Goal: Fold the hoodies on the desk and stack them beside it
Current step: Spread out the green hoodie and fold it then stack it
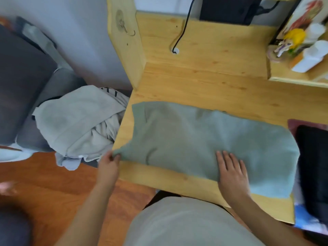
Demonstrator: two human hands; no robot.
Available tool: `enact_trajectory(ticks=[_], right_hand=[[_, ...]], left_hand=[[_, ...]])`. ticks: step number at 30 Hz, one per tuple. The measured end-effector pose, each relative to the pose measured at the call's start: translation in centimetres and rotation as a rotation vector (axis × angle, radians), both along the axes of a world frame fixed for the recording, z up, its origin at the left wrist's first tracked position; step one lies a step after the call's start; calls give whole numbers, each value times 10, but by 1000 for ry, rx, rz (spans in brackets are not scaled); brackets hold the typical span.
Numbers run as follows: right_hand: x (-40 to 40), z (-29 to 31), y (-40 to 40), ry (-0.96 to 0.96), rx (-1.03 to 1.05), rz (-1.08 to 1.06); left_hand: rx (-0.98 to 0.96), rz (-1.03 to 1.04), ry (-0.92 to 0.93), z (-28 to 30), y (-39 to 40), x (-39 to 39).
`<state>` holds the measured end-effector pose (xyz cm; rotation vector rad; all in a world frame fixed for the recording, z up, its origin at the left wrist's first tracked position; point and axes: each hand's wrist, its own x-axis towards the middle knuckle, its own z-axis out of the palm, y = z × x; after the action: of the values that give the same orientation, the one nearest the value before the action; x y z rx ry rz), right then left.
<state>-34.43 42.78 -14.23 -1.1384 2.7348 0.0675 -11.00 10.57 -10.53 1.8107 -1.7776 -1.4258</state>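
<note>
Head: left hand [108, 161] fingers pinch hoodie [204, 139] corner; right hand [231, 170] flat atop.

Sage-green hoodie [204, 139] on pale yellow pine desk [204, 77]. Beige and cream clothes [78, 125], one with black stripes, on grey sofa [23, 86]. Reddish-brown floor [53, 183]. Black cable [184, 23]. Yellow figurine [294, 39] beside white bottles [314, 54].
</note>
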Motion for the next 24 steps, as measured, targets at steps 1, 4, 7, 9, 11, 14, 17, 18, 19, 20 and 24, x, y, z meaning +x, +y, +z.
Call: enact_trajectory(ticks=[1, 4, 7, 9, 11, 14, 17, 18, 19, 20, 24], right_hand=[[-4, 0, 6, 26, -37, -29], [-9, 5, 14, 2, -61, -8], [-9, 10, 18, -88, 58, 91], [-6, 16, 21, -124, 44, 111], [-7, 25, 24, -161, -70, 58], [-33, 37, 28, -163, -164, -206], [-85, 41, 22, -110, -118, -366], [-104, 41, 17, -92, -110, -367], [-123, 41, 11, -84, -101, -354], [-140, 38, 5, -81, -84, -333], [-196, 14, -14, -99, 82, -301]], left_hand=[[-2, -5, -10, -1, -22, 8], [17, -152, -136, -3, -51, 16], [-224, -163, -416, -5, -28, 0], [-461, -234, -362, 1, 0, -27], [-629, -582, -274, 6, 30, -60], [-734, -1022, -232, -5, 62, -107], [-612, -1136, -410, -30, 63, -136], [-542, -1136, -488, -39, 62, -142], [-491, -1133, -542, -46, 62, -146], [-473, -1121, -565, -51, 63, -148], [-468, -1084, -576, -55, 65, -153]])
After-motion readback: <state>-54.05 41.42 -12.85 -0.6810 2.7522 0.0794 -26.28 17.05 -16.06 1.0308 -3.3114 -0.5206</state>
